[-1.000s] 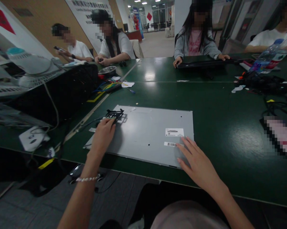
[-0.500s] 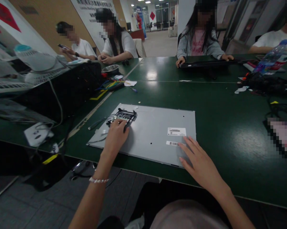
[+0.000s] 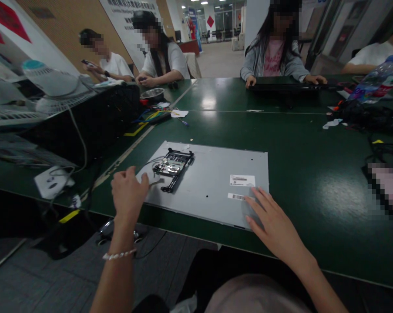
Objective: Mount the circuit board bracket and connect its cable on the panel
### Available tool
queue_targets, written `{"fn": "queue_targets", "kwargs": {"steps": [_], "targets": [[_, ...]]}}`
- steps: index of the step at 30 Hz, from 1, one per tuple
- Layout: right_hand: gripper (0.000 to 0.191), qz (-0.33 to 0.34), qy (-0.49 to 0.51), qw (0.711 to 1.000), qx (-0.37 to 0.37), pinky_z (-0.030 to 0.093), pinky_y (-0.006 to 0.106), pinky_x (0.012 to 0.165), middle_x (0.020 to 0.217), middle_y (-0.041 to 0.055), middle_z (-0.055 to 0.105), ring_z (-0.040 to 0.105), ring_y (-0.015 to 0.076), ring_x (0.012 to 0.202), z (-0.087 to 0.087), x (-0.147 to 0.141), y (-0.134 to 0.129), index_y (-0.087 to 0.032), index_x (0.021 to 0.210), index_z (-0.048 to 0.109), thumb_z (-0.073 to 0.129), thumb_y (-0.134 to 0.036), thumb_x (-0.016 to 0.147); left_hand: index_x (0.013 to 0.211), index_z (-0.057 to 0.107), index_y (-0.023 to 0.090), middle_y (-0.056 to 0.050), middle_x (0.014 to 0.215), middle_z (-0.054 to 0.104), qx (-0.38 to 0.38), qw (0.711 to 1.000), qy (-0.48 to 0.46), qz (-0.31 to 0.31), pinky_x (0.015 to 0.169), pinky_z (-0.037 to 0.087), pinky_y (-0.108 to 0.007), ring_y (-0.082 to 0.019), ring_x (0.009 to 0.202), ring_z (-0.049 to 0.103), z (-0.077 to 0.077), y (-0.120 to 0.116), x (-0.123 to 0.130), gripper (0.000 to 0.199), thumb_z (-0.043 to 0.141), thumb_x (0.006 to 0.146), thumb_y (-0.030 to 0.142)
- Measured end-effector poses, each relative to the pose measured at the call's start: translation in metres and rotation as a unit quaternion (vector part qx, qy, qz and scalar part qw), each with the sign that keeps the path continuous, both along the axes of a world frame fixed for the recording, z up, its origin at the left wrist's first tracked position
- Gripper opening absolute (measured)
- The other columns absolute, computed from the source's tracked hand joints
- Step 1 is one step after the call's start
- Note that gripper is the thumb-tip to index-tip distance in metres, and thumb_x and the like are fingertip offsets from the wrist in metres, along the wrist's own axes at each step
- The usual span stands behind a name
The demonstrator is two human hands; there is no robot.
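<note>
A flat grey metal panel (image 3: 203, 174), seemingly the back of a display, lies on the green table. On its left part rests a circuit board in a black frame (image 3: 173, 167), with thin cables (image 3: 150, 161) running left from it. My left hand (image 3: 129, 191) is at the panel's left edge beside these cables, thumb and bent fingers apart; its fingertips are partly hidden. Near the right edge, my right hand (image 3: 274, 221) lies flat on the panel with fingers spread, close to a white label (image 3: 242, 180) and a barcode sticker (image 3: 236, 196).
At left stand a black box (image 3: 108, 113) and a white fan (image 3: 52, 82), with a white plate-like device (image 3: 54, 182) nearby. Coloured wires (image 3: 155, 115) lie beyond the panel. A bottle (image 3: 375, 80) and black cables are at right. Several people sit across the table.
My left hand has moved left off the framed circuit board towards the cables. The board now sits slightly further right on the panel. My right hand has stayed put.
</note>
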State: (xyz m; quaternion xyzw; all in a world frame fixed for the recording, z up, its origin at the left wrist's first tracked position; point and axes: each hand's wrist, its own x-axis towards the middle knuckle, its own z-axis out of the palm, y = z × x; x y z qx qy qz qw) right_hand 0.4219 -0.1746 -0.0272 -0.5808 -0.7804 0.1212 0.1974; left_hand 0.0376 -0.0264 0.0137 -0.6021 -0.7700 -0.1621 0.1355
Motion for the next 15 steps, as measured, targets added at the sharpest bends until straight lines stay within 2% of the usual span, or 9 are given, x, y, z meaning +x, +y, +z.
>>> {"fn": "queue_targets", "kwargs": {"steps": [2, 4, 6, 9, 12, 15], "targets": [[0.048, 0.001, 0.001, 1.000, 0.002, 0.032, 0.052, 0.116, 0.156, 0.0098, 0.036, 0.028, 0.0284, 0.146, 0.001, 0.000, 0.001, -0.021, 0.141, 0.048, 0.042, -0.038, 0.097, 0.132, 0.052, 0.004, -0.029, 0.119, 0.054, -0.069, 0.996, -0.004, 0.050, 0.090, 0.045, -0.052, -0.043, 0.112, 0.053, 0.001, 0.004, -0.018, 0.064, 0.044, 0.089, 0.051], [0.047, 0.002, 0.007, 1.000, 0.005, 0.033, 0.053, 0.115, 0.156, 0.0092, 0.036, 0.028, 0.0289, 0.146, 0.000, 0.000, 0.003, -0.023, 0.141, 0.048, 0.043, -0.038, 0.097, 0.130, 0.053, 0.005, -0.024, 0.111, 0.061, -0.137, 0.989, -0.037, 0.030, 0.088, 0.046, -0.046, -0.038, 0.105, 0.058, 0.000, 0.008, -0.031, 0.061, 0.044, 0.088, 0.049], [0.048, 0.001, 0.010, 1.000, 0.005, 0.034, 0.054, 0.115, 0.156, 0.0087, 0.037, 0.029, 0.0289, 0.145, 0.000, 0.001, 0.005, -0.024, 0.142, 0.047, 0.043, -0.039, 0.097, 0.127, 0.057, 0.010, -0.014, 0.098, 0.066, -0.164, 0.984, -0.074, -0.008, 0.082, 0.047, -0.036, -0.029, 0.091, 0.062, -0.002, 0.014, -0.039, 0.052, 0.048, 0.086, 0.042], [0.049, 0.001, 0.005, 1.000, 0.001, 0.034, 0.053, 0.115, 0.156, 0.0097, 0.037, 0.029, 0.0287, 0.145, -0.003, 0.005, 0.009, -0.023, 0.143, 0.046, 0.043, -0.039, 0.097, 0.118, 0.064, 0.018, -0.003, 0.082, 0.063, -0.121, 0.989, -0.084, -0.032, 0.068, 0.043, -0.026, -0.019, 0.073, 0.058, 0.001, 0.028, -0.050, 0.042, 0.053, 0.081, 0.034], [0.049, 0.005, 0.000, 1.000, -0.001, 0.034, 0.052, 0.115, 0.155, 0.0102, 0.037, 0.028, 0.0290, 0.146, -0.003, 0.005, 0.010, -0.022, 0.142, 0.047, 0.043, -0.039, 0.097, 0.113, 0.068, 0.018, -0.001, 0.078, 0.060, -0.055, 0.996, -0.076, -0.006, 0.063, 0.038, -0.024, -0.015, 0.069, 0.053, 0.010, 0.052, -0.072, 0.038, 0.048, 0.085, 0.036], [0.049, 0.003, -0.001, 1.000, -0.001, 0.034, 0.053, 0.115, 0.156, 0.0102, 0.037, 0.028, 0.0291, 0.146, -0.001, 0.001, 0.006, -0.021, 0.142, 0.047, 0.043, -0.038, 0.097, 0.117, 0.066, 0.012, -0.001, 0.081, 0.062, -0.019, 0.995, -0.087, 0.039, 0.063, 0.038, -0.022, -0.014, 0.070, 0.049, 0.019, 0.081, -0.099, 0.042, 0.044, 0.089, 0.035]]}}
